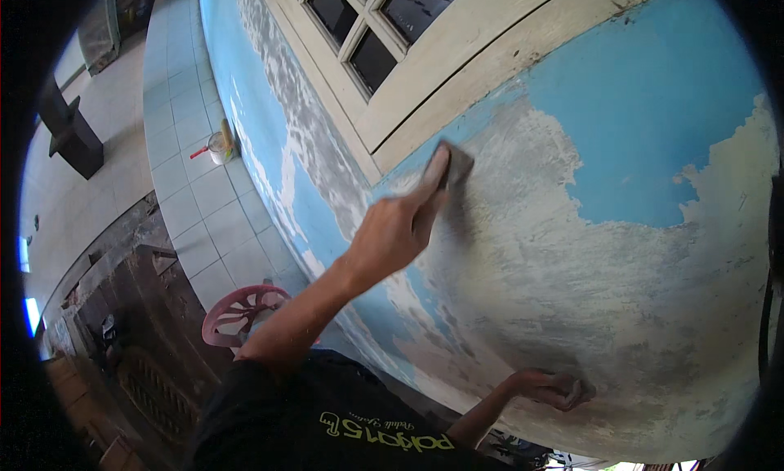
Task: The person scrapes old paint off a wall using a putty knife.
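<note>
Left hand (394, 230) tight around grey block (461, 166).

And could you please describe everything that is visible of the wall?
The wall is painted light blue, but a broad, streaky grey-white patch spreads beneath the cream window frame, its ragged borders meeting the remaining blue. Mottled grey and white patches run along its left stretch; they look like plaster or filler. It stands upright, bowed by the lens, beside the tiled floor. The left hand holds a small grey block at it; whether the right hand touches it is unclear.
</note>
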### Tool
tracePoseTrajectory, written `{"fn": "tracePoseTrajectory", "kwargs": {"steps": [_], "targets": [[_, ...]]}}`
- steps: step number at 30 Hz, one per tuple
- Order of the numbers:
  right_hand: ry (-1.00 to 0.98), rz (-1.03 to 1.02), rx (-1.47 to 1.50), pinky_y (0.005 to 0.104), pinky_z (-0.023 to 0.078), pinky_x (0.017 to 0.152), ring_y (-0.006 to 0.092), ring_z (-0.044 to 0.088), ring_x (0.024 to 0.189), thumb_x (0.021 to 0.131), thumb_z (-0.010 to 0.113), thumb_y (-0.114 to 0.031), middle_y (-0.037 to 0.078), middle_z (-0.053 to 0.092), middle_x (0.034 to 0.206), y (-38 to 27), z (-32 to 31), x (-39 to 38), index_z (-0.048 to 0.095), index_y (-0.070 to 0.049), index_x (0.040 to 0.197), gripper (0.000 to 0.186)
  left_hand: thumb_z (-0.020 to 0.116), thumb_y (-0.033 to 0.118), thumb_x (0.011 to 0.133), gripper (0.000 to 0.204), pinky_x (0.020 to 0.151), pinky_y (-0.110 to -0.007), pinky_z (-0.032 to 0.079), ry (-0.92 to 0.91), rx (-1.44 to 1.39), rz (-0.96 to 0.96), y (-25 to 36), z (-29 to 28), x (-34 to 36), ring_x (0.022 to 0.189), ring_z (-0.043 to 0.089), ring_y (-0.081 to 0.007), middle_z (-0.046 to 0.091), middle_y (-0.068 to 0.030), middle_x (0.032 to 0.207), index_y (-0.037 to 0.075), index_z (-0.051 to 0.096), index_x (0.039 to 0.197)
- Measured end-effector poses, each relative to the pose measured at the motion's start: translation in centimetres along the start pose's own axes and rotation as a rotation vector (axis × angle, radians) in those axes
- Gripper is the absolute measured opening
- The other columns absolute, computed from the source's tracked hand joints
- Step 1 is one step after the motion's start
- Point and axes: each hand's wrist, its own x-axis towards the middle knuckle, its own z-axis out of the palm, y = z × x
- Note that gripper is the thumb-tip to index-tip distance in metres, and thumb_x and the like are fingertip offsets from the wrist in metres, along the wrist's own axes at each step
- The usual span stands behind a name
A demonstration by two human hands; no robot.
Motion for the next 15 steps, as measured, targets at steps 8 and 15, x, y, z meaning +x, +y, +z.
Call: {"fn": "tracePoseTrajectory", "kwargs": {"steps": [8, 15], "targets": [[-0.007, 0.122, 0.043, 0.0567, 0.033, 0.102, 0.0383, 0.042, 0.122, 0.100, 0.042, -0.034, 0.018, 0.036, 0.119, 1.1, -0.1, -0.8, 0.041, 0.002, 0.116, 0.039, 0.051, 0.012, 0.098, 0.052, 0.043, -0.032, 0.040, 0.000, 0.002, -0.019, -1.1, 1.6, -2.6, 0.044, 0.048, -0.0137, 0.054, -0.0120, 0.054, 0.006, 0.035, 0.147], [-0.027, -0.002, 0.037, 0.0550, 0.037, 0.093, 0.0352, 0.043, 0.113, 0.100, 0.043, -0.033, 0.019, 0.036, 0.119, 2.9, -0.4, -1.0, 0.041, 0.002, 0.116, 0.039, 0.050, 0.013, 0.098, 0.050, 0.041, -0.031, 0.035, 0.046, -0.039, -0.056, -1.0, 1.3, -2.4, 0.045, 0.042, -0.0105, 0.045, -0.0093, 0.052, 0.003, 0.035, 0.145]]}}
